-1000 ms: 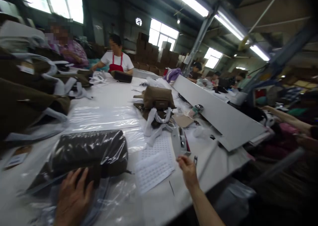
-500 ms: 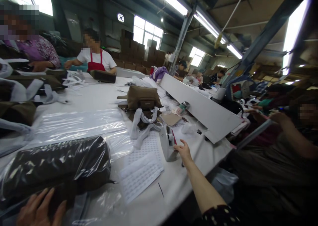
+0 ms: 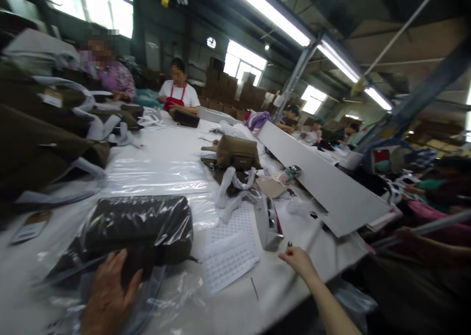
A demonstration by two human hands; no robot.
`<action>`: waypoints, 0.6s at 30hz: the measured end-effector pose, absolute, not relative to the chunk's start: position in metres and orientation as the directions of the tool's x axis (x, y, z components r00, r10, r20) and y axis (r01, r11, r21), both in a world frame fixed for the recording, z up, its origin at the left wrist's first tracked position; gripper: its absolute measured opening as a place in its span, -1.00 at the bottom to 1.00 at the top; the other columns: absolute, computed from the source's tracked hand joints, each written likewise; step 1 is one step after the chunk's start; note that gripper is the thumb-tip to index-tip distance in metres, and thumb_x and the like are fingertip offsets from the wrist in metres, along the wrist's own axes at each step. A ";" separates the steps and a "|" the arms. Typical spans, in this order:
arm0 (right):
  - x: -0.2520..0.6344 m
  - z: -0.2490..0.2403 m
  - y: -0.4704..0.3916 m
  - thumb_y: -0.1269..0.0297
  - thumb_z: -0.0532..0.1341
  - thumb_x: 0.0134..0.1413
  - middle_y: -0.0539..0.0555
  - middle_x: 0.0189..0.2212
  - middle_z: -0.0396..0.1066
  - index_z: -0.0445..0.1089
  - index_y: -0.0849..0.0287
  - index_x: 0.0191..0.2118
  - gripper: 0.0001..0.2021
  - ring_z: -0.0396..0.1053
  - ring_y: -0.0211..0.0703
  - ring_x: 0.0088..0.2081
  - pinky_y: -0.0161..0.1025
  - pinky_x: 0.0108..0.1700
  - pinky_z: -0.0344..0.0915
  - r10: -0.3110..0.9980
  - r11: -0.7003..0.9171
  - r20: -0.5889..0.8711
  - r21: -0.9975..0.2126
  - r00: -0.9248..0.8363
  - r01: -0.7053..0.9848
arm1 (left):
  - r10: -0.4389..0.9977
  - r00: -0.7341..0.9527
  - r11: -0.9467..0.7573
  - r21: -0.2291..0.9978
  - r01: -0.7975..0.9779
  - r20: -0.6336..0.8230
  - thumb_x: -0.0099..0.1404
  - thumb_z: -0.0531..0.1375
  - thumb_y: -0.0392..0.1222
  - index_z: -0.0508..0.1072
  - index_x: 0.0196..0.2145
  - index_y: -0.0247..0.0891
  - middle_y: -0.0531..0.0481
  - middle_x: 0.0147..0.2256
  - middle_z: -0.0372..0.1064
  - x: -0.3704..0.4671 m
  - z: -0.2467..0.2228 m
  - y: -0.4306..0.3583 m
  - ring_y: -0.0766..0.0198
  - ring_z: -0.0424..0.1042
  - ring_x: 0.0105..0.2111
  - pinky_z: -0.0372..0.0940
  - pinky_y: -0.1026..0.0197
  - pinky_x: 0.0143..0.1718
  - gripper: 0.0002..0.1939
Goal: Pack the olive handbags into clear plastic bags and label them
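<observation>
My left hand (image 3: 112, 293) lies on the near side of a dark brown bag (image 3: 140, 222) in clear plastic, fingers stretched and thumb apart. My right hand (image 3: 300, 262) is closed, thumb and fingertips pinched together, just off the near right of a grey tape dispenser (image 3: 267, 224). Whatever the fingertips hold, if anything, is too small to make out. A small dark tool tip (image 3: 290, 244) shows right behind those fingers. Between the wrapped bag and the dispenser is a sheet of white padded stickers or bubble-like material (image 3: 230, 261).
Flat plastic bags (image 3: 158, 175) lie beyond the wrapped bag. A brown bag with white-wrapped straps (image 3: 237, 153) stands mid-table; more bags (image 3: 44, 143) pile at left. A long white board (image 3: 324, 183) leans along the right. Co-workers sit across the table (image 3: 180, 97) and at right.
My right hand has come away from the tape dispenser, back toward me, and its fingers have closed. The view has swung left; my left hand stays on the wrapped bag.
</observation>
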State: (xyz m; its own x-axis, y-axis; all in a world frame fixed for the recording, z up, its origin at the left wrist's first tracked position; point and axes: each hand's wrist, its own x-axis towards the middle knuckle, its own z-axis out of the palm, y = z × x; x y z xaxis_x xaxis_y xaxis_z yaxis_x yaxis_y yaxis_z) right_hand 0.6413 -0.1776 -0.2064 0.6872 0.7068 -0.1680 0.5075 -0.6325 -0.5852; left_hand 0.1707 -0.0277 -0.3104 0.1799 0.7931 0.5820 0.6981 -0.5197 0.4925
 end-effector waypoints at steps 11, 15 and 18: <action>0.324 -0.137 0.020 0.04 0.29 -0.18 -0.09 -0.65 0.34 0.47 0.17 -0.51 -0.73 0.28 -0.31 -0.56 -0.39 -0.52 0.12 0.803 0.402 -0.193 -0.522 -0.563 0.752 | 0.805 0.069 -0.462 0.552 0.694 0.589 0.26 0.08 -0.08 -0.19 0.25 -0.21 -0.27 0.13 0.08 0.164 -0.305 -0.038 -0.05 0.08 0.16 0.16 -0.16 0.08 -0.29; 0.263 -0.154 0.053 0.11 0.36 -0.25 0.11 -0.49 0.47 0.48 0.21 -0.45 -0.74 0.42 -0.03 -0.38 -0.22 -0.38 0.29 0.770 0.590 -0.275 -0.033 -0.575 0.807 | 0.812 0.034 -0.445 0.581 0.681 0.582 0.27 0.08 -0.11 -0.25 0.26 -0.20 -0.28 0.16 0.04 0.161 -0.307 -0.038 -0.02 0.09 0.16 0.20 -0.14 0.07 -0.27; 0.270 -0.147 0.073 0.13 0.42 -0.36 0.26 -0.43 0.48 0.46 0.29 -0.40 -0.63 0.42 0.14 -0.32 -0.07 -0.34 0.34 0.846 0.506 -0.229 0.065 -0.481 0.860 | 0.806 0.121 -0.463 0.489 0.739 0.580 0.29 0.05 -0.15 -0.20 0.26 -0.15 -0.24 0.22 -0.05 0.160 -0.309 -0.036 -0.04 0.01 0.19 0.15 -0.15 0.11 -0.32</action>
